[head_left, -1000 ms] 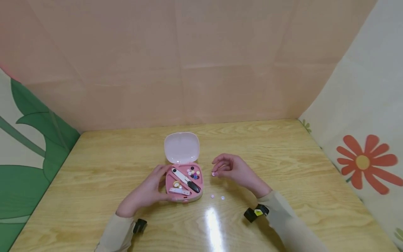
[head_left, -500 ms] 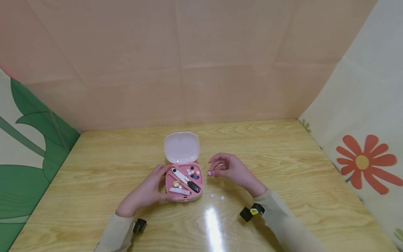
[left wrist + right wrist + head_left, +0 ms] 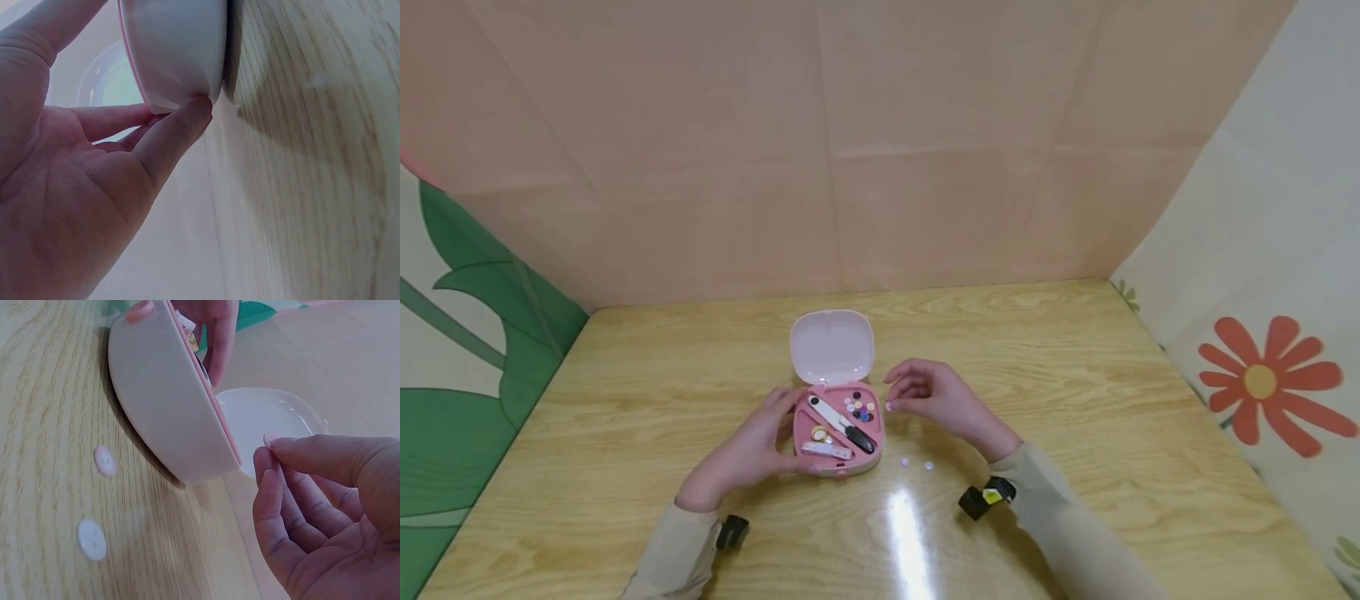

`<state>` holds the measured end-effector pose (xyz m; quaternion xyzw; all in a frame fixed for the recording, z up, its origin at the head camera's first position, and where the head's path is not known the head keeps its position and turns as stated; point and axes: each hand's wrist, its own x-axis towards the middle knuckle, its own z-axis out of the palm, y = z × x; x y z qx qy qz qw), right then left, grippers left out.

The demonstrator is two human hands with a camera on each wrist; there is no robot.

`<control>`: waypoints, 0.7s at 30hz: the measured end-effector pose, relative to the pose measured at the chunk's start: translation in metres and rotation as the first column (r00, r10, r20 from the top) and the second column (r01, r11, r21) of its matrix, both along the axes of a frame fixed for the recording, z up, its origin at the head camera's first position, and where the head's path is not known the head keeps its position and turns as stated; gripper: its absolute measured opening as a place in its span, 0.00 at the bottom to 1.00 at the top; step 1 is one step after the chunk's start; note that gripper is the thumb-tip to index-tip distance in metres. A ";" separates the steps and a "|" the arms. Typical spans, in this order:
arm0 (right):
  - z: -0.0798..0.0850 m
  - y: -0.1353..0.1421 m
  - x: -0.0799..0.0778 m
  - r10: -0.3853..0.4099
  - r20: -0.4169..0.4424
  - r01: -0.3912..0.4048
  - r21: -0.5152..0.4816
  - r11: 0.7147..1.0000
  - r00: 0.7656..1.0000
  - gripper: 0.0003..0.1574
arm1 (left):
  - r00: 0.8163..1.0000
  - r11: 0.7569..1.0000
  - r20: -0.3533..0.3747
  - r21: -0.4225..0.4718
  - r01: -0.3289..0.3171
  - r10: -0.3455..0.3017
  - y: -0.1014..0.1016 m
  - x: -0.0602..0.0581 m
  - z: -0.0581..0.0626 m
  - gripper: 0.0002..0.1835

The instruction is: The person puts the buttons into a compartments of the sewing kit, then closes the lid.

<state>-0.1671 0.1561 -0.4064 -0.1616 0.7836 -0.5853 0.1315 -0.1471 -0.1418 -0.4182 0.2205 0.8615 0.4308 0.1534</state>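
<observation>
A pink and white sewing box [image 3: 162,394] stands on the table with its pale lid [image 3: 832,346] tipped back. My left hand [image 3: 748,454] grips its left side, thumb at the front and fingers towards the back. Just right of the box, my right hand [image 3: 951,404] pinches a small pink button [image 3: 269,440] between thumb and forefinger. Several coloured buttons [image 3: 861,408] lie in the box's right compartment. A white tool with a black handle [image 3: 842,425] lies diagonally across the middle. The front left compartment holds a white strip with markings [image 3: 826,451] and a small gold-rimmed item [image 3: 819,433].
Two loose buttons lie on the wooden table [image 3: 1037,350] in front of my right hand: a pink button [image 3: 105,460] and a white button [image 3: 92,540]. A pink-beige backdrop [image 3: 835,167] rises behind the table, with printed sheets at both sides.
My right hand has moved left, carrying the pinched button closer to the right edge of the box. The left hand keeps its grip and the box has stayed in place.
</observation>
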 end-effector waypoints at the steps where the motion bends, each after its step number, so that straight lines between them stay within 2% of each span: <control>1: 0.000 -0.001 0.000 -0.001 0.000 0.001 0.002 1.000 1.000 0.21 | 1.000 1.000 -0.003 -0.019 -0.007 0.007 0.000 0.000 0.001 0.55; 3: -0.001 -0.003 -0.001 0.003 -0.009 -0.003 0.005 1.000 1.000 0.21 | 1.000 0.999 -0.011 -0.044 -0.018 0.017 0.000 0.001 0.001 0.55; 9: -0.001 -0.006 -0.002 0.007 -0.019 -0.007 0.009 1.000 1.000 0.21 | 1.000 1.000 -0.013 0.008 0.018 -0.018 0.001 0.000 0.002 0.54; 15: 0.002 -0.010 -0.002 0.004 0.008 -0.004 0.017 1.000 1.000 0.20 | 1.000 0.999 -0.023 -0.047 -0.005 0.004 0.000 0.001 0.002 0.54; 21: 0.001 -0.013 -0.003 0.013 0.008 -0.013 0.009 1.000 1.000 0.19 | 1.000 1.000 -0.016 -0.025 0.000 0.000 0.000 0.001 0.003 0.53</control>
